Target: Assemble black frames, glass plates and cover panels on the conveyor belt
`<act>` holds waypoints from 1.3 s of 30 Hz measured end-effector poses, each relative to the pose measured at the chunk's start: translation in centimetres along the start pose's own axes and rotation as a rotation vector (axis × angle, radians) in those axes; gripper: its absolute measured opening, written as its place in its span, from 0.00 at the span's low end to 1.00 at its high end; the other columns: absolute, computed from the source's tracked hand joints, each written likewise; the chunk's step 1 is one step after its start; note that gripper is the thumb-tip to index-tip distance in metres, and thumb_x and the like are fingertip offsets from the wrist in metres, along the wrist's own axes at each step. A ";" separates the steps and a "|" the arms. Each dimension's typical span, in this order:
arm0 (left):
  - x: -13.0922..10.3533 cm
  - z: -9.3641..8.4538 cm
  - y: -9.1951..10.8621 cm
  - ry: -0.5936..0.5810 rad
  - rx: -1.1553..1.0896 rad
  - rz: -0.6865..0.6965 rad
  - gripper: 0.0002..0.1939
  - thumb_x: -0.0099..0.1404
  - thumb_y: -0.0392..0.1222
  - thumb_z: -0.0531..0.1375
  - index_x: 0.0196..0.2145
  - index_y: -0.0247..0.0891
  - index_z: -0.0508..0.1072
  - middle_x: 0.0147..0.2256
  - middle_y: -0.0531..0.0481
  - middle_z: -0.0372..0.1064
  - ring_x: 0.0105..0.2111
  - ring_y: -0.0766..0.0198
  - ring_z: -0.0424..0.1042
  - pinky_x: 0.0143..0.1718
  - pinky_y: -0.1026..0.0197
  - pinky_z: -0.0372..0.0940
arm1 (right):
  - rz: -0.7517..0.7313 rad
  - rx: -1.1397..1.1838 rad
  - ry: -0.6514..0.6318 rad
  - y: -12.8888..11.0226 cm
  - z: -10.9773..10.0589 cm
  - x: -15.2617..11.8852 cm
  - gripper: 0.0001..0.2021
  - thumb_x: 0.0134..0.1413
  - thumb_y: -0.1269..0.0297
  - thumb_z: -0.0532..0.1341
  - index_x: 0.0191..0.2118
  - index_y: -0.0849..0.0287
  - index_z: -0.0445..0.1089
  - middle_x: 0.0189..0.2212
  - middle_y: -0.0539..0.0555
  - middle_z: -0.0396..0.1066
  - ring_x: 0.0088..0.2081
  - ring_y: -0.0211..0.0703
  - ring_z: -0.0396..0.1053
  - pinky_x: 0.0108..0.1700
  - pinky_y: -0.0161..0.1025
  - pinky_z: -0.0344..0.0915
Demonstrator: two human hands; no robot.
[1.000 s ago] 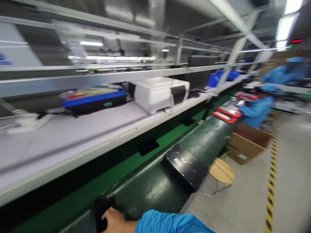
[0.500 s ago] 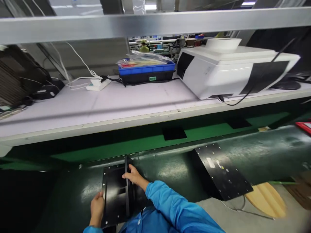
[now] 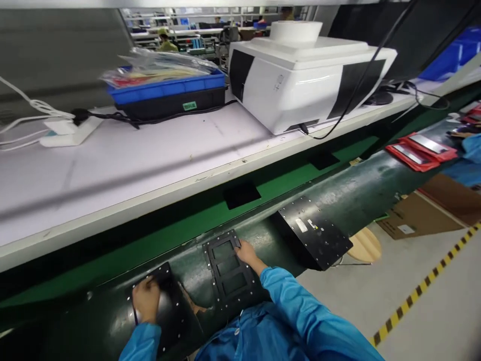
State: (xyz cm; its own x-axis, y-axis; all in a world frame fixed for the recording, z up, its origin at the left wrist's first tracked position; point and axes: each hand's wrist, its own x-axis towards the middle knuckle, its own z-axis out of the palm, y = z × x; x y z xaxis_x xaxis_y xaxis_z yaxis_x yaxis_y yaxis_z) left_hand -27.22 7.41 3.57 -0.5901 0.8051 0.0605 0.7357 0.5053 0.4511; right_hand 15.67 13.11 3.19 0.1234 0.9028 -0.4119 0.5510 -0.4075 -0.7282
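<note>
My right hand (image 3: 248,253) grips the right edge of a flat black frame (image 3: 221,265) with rectangular openings and white dots along its rim. The frame lies on the dark green work surface (image 3: 191,268). To its left is a solid black plate (image 3: 171,306), also dotted with white along its edges. My left hand (image 3: 146,298), slightly blurred, is closed over that plate's left side; its fingertips are partly hidden. Between the two pieces a torn brownish patch shows on the surface. Farther right stands a black box-like part (image 3: 319,235) with small labels on top.
A raised white shelf (image 3: 158,160) runs behind the work surface, bearing a white machine (image 3: 296,80), a blue tray (image 3: 169,85) with plastic bags and a power strip (image 3: 71,133). Red-edged items (image 3: 421,150) lie far right near another person's blue sleeve (image 3: 471,150). A wooden stool (image 3: 364,245) stands below.
The black frame, held upright against the plate earlier, now lies flat to its right. My left hand has moved up over the plate. My view has turned to the right.
</note>
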 end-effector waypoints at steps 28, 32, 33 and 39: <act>11.3 15.7 42.8 -0.449 0.179 0.727 0.21 0.62 0.46 0.74 0.49 0.35 0.78 0.53 0.35 0.76 0.56 0.43 0.70 0.56 0.49 0.61 | 0.097 -0.159 -0.034 8.5 0.0 -2.7 0.16 0.65 0.47 0.66 0.45 0.55 0.73 0.36 0.54 0.81 0.41 0.49 0.78 0.39 0.38 0.58; 8.2 9.7 42.1 -0.490 0.062 0.786 0.02 0.68 0.39 0.65 0.39 0.42 0.78 0.40 0.44 0.79 0.45 0.50 0.75 0.48 0.54 0.62 | 0.082 0.107 0.020 7.9 -1.4 -2.6 0.13 0.64 0.51 0.66 0.38 0.55 0.75 0.33 0.53 0.80 0.37 0.47 0.78 0.39 0.38 0.63; 7.1 8.1 41.3 -0.468 -0.004 0.786 0.01 0.68 0.39 0.64 0.38 0.42 0.77 0.38 0.45 0.78 0.43 0.51 0.75 0.47 0.54 0.61 | 0.087 0.223 0.024 7.3 -1.9 -2.5 0.14 0.64 0.49 0.65 0.38 0.55 0.76 0.33 0.53 0.80 0.37 0.47 0.78 0.39 0.39 0.65; -2.5 2.6 28.8 -0.523 -0.875 0.313 0.15 0.60 0.52 0.69 0.30 0.40 0.73 0.29 0.52 0.71 0.32 0.61 0.69 0.37 0.60 0.62 | 0.022 1.011 -0.384 1.3 -2.8 -3.9 0.31 0.53 0.35 0.70 0.49 0.58 0.77 0.47 0.61 0.81 0.48 0.52 0.80 0.51 0.46 0.75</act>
State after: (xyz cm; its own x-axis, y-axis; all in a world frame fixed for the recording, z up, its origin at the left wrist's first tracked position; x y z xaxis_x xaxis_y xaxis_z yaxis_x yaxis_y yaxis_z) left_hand -3.67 20.82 14.10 -0.0465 0.9989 -0.0113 0.2120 0.0210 0.9771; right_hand 18.19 9.43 5.43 -0.2388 0.8625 -0.4463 -0.4056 -0.5061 -0.7611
